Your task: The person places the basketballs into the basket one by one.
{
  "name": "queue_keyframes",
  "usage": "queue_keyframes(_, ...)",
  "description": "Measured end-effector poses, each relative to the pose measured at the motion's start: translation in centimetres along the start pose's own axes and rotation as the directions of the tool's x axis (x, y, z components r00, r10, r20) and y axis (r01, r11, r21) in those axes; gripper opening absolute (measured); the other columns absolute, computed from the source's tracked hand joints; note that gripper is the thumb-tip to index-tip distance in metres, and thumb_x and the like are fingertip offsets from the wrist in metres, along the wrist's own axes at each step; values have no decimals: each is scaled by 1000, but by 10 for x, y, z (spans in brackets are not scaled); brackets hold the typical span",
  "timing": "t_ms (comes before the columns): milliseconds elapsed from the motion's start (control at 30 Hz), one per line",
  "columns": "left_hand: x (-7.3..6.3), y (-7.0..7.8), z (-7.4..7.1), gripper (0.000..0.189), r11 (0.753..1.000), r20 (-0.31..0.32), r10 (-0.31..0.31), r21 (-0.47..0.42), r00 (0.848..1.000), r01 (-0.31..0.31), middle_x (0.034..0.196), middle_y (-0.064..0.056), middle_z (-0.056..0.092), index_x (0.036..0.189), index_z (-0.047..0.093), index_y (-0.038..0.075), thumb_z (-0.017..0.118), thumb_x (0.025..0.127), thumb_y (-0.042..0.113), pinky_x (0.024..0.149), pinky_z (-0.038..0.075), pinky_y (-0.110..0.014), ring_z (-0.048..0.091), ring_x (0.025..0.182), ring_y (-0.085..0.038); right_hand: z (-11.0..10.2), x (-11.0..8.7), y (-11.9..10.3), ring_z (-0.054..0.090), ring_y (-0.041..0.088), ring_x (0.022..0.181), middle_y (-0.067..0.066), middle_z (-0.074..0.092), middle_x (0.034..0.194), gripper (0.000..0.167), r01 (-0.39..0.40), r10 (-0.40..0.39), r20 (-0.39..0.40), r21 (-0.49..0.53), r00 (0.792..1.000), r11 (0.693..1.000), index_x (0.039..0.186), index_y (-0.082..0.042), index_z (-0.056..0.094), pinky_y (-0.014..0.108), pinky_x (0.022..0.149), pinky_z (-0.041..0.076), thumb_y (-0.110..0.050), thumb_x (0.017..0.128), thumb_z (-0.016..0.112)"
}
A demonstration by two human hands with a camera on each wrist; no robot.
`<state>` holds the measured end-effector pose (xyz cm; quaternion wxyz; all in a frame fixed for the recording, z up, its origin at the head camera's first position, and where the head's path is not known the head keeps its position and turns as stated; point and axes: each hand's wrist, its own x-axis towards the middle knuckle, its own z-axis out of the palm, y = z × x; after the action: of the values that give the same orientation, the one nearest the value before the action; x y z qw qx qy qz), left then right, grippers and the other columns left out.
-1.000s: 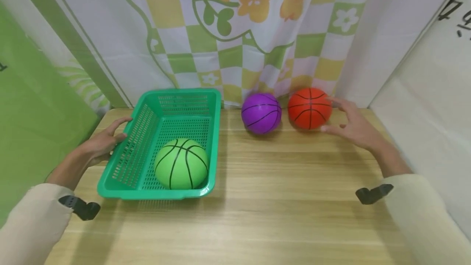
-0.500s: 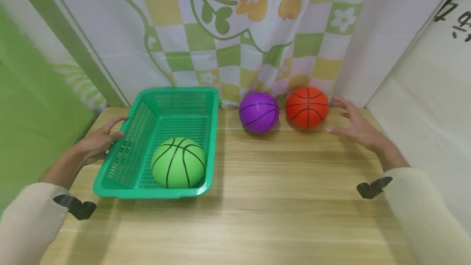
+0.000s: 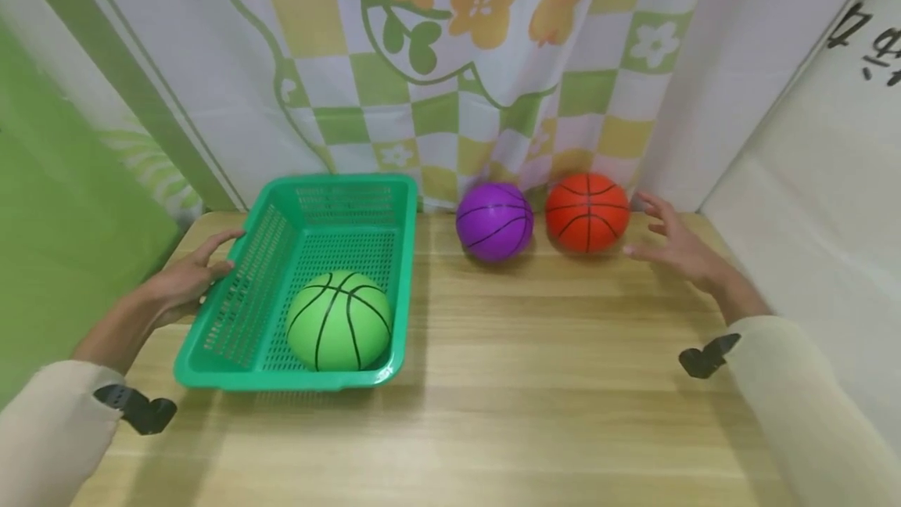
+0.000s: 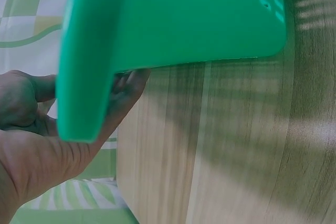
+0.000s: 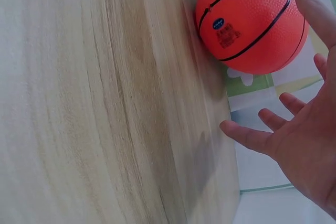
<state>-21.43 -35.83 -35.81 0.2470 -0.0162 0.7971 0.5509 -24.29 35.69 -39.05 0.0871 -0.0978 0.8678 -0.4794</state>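
A green plastic basket (image 3: 407, 257) stands on the left of the table with a light green ball (image 3: 339, 321), marked like a basketball, near its front right corner. My left hand (image 3: 184, 280) holds the basket's left rim, its fingers reaching beneath the rim in the left wrist view. On the right, my right hand (image 3: 679, 247) hovers beside a red ball (image 3: 587, 212), fingers spread and nothing in its grasp. The right wrist view shows a gap between palm and red ball. A purple ball (image 3: 495, 222) lies between basket and red ball.
The wooden table (image 3: 528, 382) ends at the back against a checked, flowered curtain (image 3: 436, 116). A pale wall (image 3: 809, 178) bounds the right side and a green panel (image 3: 63, 202) the left. Both wrists wear black camera mounts.
My right hand has drawn back to the right, away from the red ball's side, and stays near it. The left hand keeps its place on the basket rim; the head view has shifted slightly.
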Motion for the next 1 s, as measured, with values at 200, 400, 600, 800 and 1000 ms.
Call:
queue_keyframes(200,-1,-1,-2,62,1000,-4,3,-5,1000,-3,118,-24,49,161,-7,32,29,112,21,76,56,-52,64,93,-28,0,6,3,8,57,141,26,-4,161,97,-1,1,19,40,1000,999,161,-25,-4,75,98,31,-16,96,67)
queue_keyframes(400,0,2,-2,62,1000,-5,5,2,1000,-5,111,-22,52,161,-7,31,29,112,20,75,56,-52,64,91,-29,-2,9,4,7,57,141,25,-4,161,96,-27,22,59,97,998,995,161,-23,-7,70,95,40,-15,97,65)
queue_keyframes(600,-3,1,1,62,1000,0,5,-14,1000,-5,113,-22,52,161,-6,29,29,112,18,76,56,-52,64,91,-28,-3,17,7,10,57,140,25,1,161,95,-19,11,67,129,998,991,161,-18,-5,66,93,45,-12,97,65)
queue_keyframes(800,-3,1,1,62,1000,-2,2,-21,1000,-3,114,-23,51,161,-6,30,29,112,18,76,56,-52,64,92,-28,-1,27,5,10,54,141,24,2,160,96,-12,7,31,168,999,986,161,-21,-5,58,88,52,-12,97,66)
queue_keyframes(1000,-3,1,1,62,1000,-2,0,-17,1000,0,115,-24,51,161,-6,31,31,112,19,76,56,-52,64,93,-30,1,35,4,16,51,139,23,-1,161,95,-16,9,32,213,999,977,161,-26,-4,52,84,55,-12,98,65)
